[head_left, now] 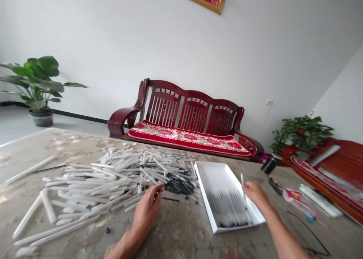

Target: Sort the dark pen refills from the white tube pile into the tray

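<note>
My right hand [254, 193] pinches a slim white pen [243, 183] upright over the right side of a white box [214, 172]. In the lower part of the box lies a row of slim translucent pens [227, 204] with dark ends toward the near edge. My left hand [148, 206] is at the near edge of a large pile of white plastic tubes [93, 183]. Its fingers are loosely bent and slightly apart, with nothing visible in them. Just beyond its fingertips is a heap of small black parts [178, 183].
A dark cup [271, 163], a cable [275, 185], a plastic packet [297, 200] and a long white box [321, 201] lie on the table's right side. A small black piece [107, 230] lies near the front. Beyond the table stands a red wooden bench [195, 111].
</note>
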